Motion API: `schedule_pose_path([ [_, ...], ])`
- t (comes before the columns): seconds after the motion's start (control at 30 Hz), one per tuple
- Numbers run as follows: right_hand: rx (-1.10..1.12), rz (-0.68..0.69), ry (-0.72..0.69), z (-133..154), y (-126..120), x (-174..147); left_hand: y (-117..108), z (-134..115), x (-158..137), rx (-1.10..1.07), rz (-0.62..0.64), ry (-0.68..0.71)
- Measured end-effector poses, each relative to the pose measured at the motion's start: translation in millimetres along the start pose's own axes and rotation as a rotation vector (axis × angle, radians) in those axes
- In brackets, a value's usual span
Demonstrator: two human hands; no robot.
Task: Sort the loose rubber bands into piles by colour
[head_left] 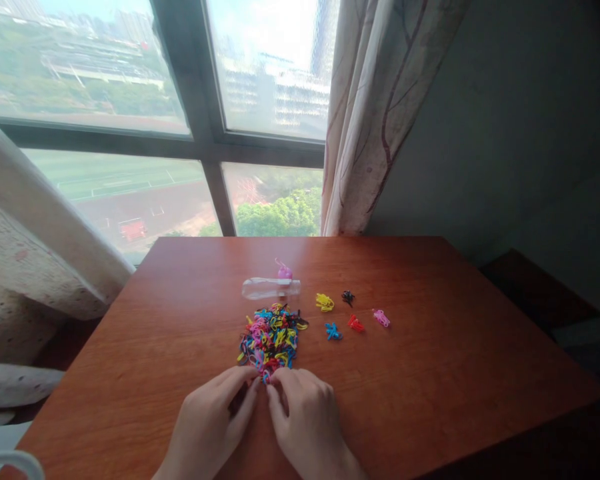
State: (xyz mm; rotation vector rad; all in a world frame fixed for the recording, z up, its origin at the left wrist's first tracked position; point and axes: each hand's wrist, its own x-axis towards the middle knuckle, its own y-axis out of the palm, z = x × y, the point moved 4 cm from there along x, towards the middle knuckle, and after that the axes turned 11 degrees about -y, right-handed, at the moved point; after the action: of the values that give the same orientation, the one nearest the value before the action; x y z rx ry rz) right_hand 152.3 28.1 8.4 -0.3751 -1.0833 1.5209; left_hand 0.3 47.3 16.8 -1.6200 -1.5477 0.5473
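A heap of small coloured rubber bands (273,335) in pink, yellow, blue, red and black lies on the wooden table (420,393). At its near edge my left hand (215,413) pinches with thumb and index finger at the bands. My right hand (307,407) does the same from the other side, its fingertips almost meeting the left ones. A few blue and pink bands show between the fingertips; exactly which strands each hand grips is too small to tell.
Right of the heap lie small sorted bunches: yellow (325,302), black (348,297), blue (333,331), red (356,323) and pink (381,318). Behind it, a clear plastic bottle (263,288) lies sideways by a pink cap (285,272). A window and curtains (363,120) stand beyond.
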Motion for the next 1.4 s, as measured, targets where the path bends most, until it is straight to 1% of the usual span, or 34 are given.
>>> schedule_pose_path([
  [0.17, 0.037, -0.030, 0.010, -3.5, -3.2, -3.6, 2.6, 2.0, -0.9, 0.003, 0.026, -0.009],
  [0.4, -0.038, -0.029, 0.054, 0.8, 2.0, -3.2, 1.7, 4.9, -2.1, -0.028, -0.031, 0.005],
  [0.53, -0.057, -0.021, 0.041, 2.0, 5.9, -2.2, 1.9, 5.1, -2.1, -0.022, -0.026, 0.006],
  [0.7, 0.018, -0.040, 0.006, 1.1, 4.7, -1.9, 3.3, 5.3, -1.7, -0.007, -0.013, 0.013],
  [1.03, 0.133, -0.066, 0.050, -2.4, -6.4, 0.0, 2.8, 6.4, -2.8, 0.011, -0.018, 0.025],
  [1.1, 0.111, -0.085, 0.068, -10.5, -14.0, -0.3, 1.9, 5.7, -2.7, 0.015, -0.018, 0.033],
  [1.17, 0.062, -0.117, 0.109, -27.1, -27.4, -1.6, 1.5, 5.4, -2.7, 0.021, -0.029, 0.043],
  [1.3, -0.119, -0.213, 0.243, -81.9, -71.6, -9.5, 2.4, 5.2, -2.3, 0.039, -0.046, 0.055],
  [1.4, -0.331, -0.221, 0.365, -125.9, -106.8, -17.8, 2.6, 3.9, -1.7, 0.050, -0.035, 0.055],
])
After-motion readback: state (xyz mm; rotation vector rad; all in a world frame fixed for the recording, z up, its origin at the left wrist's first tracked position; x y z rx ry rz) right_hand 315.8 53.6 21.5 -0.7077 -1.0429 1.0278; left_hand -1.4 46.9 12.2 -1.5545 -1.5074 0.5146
